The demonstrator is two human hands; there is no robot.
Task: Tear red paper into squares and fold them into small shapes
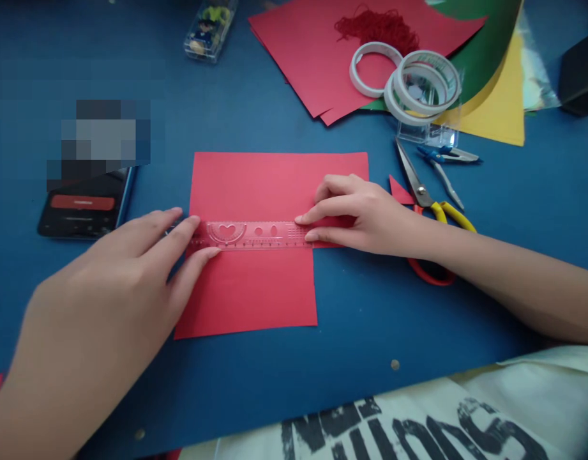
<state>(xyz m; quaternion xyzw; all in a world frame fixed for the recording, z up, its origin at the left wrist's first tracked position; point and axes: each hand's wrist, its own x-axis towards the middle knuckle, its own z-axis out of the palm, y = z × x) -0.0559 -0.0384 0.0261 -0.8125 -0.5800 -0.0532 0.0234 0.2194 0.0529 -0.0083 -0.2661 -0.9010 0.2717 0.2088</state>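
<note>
A clear plastic ruler (260, 234) with a heart cut-out and a protractor curve lies flat across a red sheet of paper (255, 291), whose lower right corner is cut away. My left hand (116, 281) grips the ruler's left end, thumb at the near edge and fingers at the far edge. At the other end, my right hand (363, 214) has thumb and forefinger closed on the ruler, its other fingers curled over the paper. Scissors (421, 191) with red and yellow handles lie partly hidden under my right forearm, touching a small red paper scrap (399, 190).
A phone (85, 207) rests at the left on the blue table (274, 390). Behind the work are white tape rolls (376, 92), red thread (377, 25), coloured sheets (298, 57) and a clear case (210, 32). A compass (449, 156) lies beyond the scissors.
</note>
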